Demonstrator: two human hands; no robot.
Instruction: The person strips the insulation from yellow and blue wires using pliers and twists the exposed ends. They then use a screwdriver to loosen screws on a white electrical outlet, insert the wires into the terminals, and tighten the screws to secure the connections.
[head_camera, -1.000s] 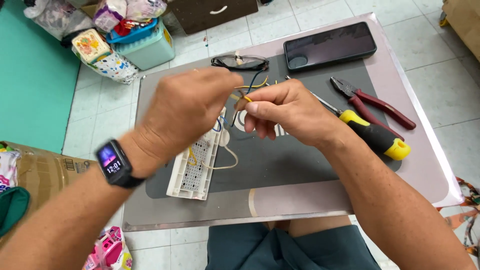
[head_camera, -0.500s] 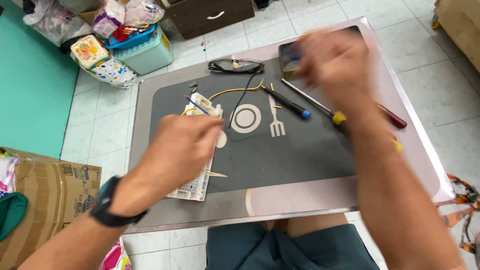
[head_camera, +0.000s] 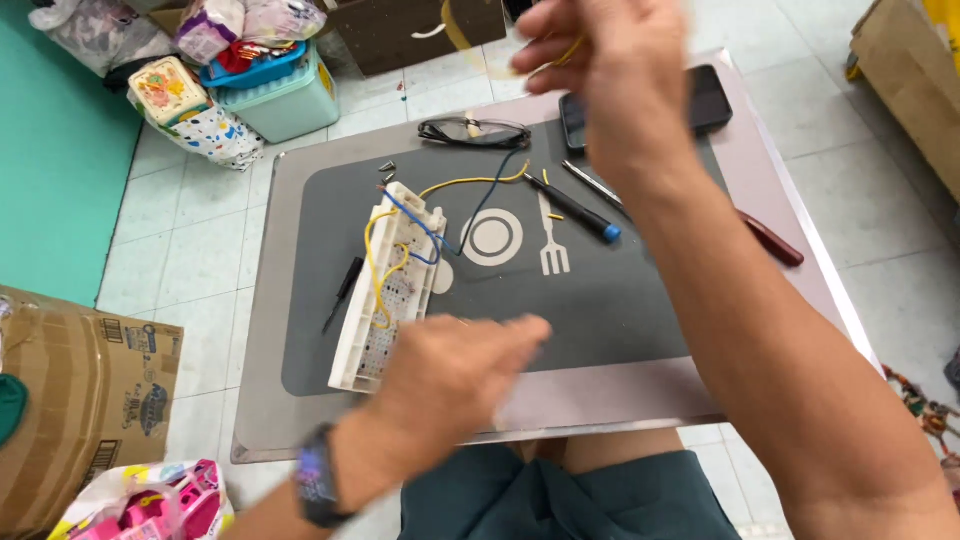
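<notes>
Right hand (head_camera: 612, 62) is raised at the top centre of the frame, fingers curled together and pinching a thin yellow wire (head_camera: 566, 52) that pokes out from the fingertips; the hand is motion-blurred, so the wire's full length cannot be told. Left hand (head_camera: 455, 375) sits low and centre, palm down, fingers stretched flat and loosely together toward the right, holding nothing, just beside the lower end of the breadboard (head_camera: 390, 285). A dark watch (head_camera: 312, 482) wraps that wrist.

The breadboard is a long white plastic slab, dotted with holes, tilted on the grey mat (head_camera: 600, 310) left of centre. Yellow loops and a blue jumper (head_camera: 415, 225) arc over its upper half, and a longer yellow lead (head_camera: 470, 182) trails off toward the upper middle. The mat is matte, rounded at the corners, printed with a pale plate and fork outline, and lies on a glossy pinkish table (head_camera: 790, 250).

Above the mat's top edge lie black-rimmed glasses (head_camera: 474, 131). A dark phone (head_camera: 705, 100), flat and shiny, peeks out behind the right wrist. A slim screwdriver (head_camera: 575, 208) with a blue tip lies diagonally by the fork outline, a metal tool just beside it. A red handle (head_camera: 772, 238) shows past the forearm. A small black tool (head_camera: 343, 292) lies left of the breadboard.
</notes>
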